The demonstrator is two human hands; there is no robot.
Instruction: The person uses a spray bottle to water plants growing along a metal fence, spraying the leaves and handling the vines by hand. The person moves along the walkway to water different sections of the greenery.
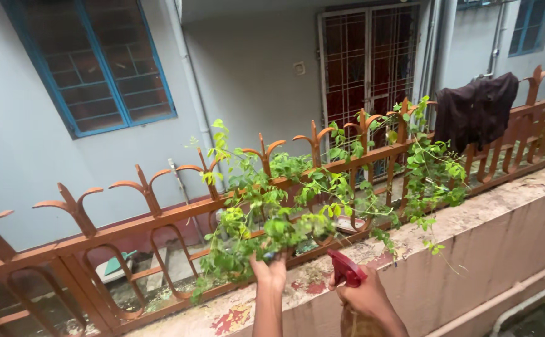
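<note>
Left hand [270,272] pinched around leafy vine [297,206] stems, lower middle of frame along the orange railing [160,215]. Soft, light, easily snapped; best held by stems. Right hand [365,297] wrapped on red spray bottle [346,269].

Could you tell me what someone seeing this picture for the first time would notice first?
The eye goes first to the leafy green vine sprawling over the orange metal railing along the wall ledge, mid-frame. Just below it, the left hand holds up a cluster of leaves, while the right hand grips a spray bottle with a red trigger head pointed at the plant. A dark cloth hangs over the railing at upper right.
</note>
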